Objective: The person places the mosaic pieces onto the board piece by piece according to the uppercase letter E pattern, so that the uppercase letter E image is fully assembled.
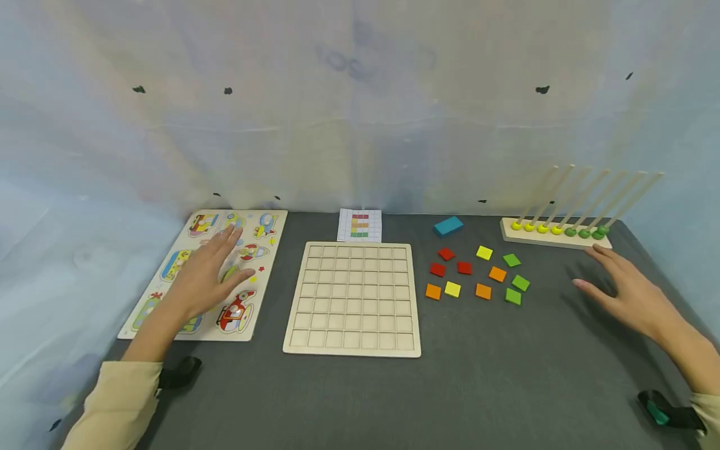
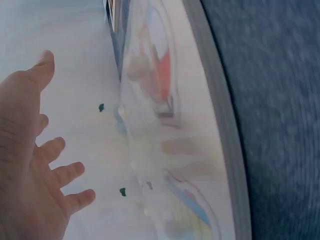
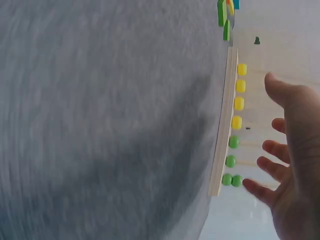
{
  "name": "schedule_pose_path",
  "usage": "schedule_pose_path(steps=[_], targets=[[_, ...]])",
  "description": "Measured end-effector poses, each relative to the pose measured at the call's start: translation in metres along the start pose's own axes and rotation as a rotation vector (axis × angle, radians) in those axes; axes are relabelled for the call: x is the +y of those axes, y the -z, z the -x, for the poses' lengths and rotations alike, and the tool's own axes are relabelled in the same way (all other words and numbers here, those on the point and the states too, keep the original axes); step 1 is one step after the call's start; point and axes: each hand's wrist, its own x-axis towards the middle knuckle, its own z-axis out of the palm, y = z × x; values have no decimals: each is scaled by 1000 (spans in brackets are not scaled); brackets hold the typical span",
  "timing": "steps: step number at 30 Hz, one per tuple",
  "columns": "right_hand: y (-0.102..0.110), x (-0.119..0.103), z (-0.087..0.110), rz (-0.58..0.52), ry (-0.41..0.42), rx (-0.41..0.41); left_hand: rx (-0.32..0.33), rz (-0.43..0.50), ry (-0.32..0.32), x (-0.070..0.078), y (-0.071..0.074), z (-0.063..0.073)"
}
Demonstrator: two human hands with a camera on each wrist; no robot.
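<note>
My left hand [image 1: 205, 275], fingers extended and thumb apart, hovers over a picture puzzle board [image 1: 264, 306] with vehicle pieces at the left. At the right, my right hand [image 1: 630, 290] is held above the table with its fingers spread and nothing in them. Its fingertips are near the front right end of a wooden bead stand [image 1: 517, 235] that has upright rods with yellow and green beads. In the right wrist view the green beads [image 3: 230, 161] appear beside the fingers. The left wrist view shows the left palm [image 2: 30, 200] free of any object.
A wooden grid board [image 1: 351, 354] lies in the middle, with a printed pattern card [image 1: 360, 225] behind it. To its right are scattered red, yellow, orange [image 1: 484, 291] and green [image 1: 513, 296] square tiles. A blue block [image 1: 448, 226] lies behind them. A pale curtain [image 1: 360, 125] hangs along the back.
</note>
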Motion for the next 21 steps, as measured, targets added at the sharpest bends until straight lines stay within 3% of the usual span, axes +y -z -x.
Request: schedule_pose_path(steps=[8,21], targets=[[-5,-12,-10,-8,238,134,-92,-8,-25,17,-5,0],[-14,-48,-35,-23,277,65,-155,18,-69,37,-18,7]])
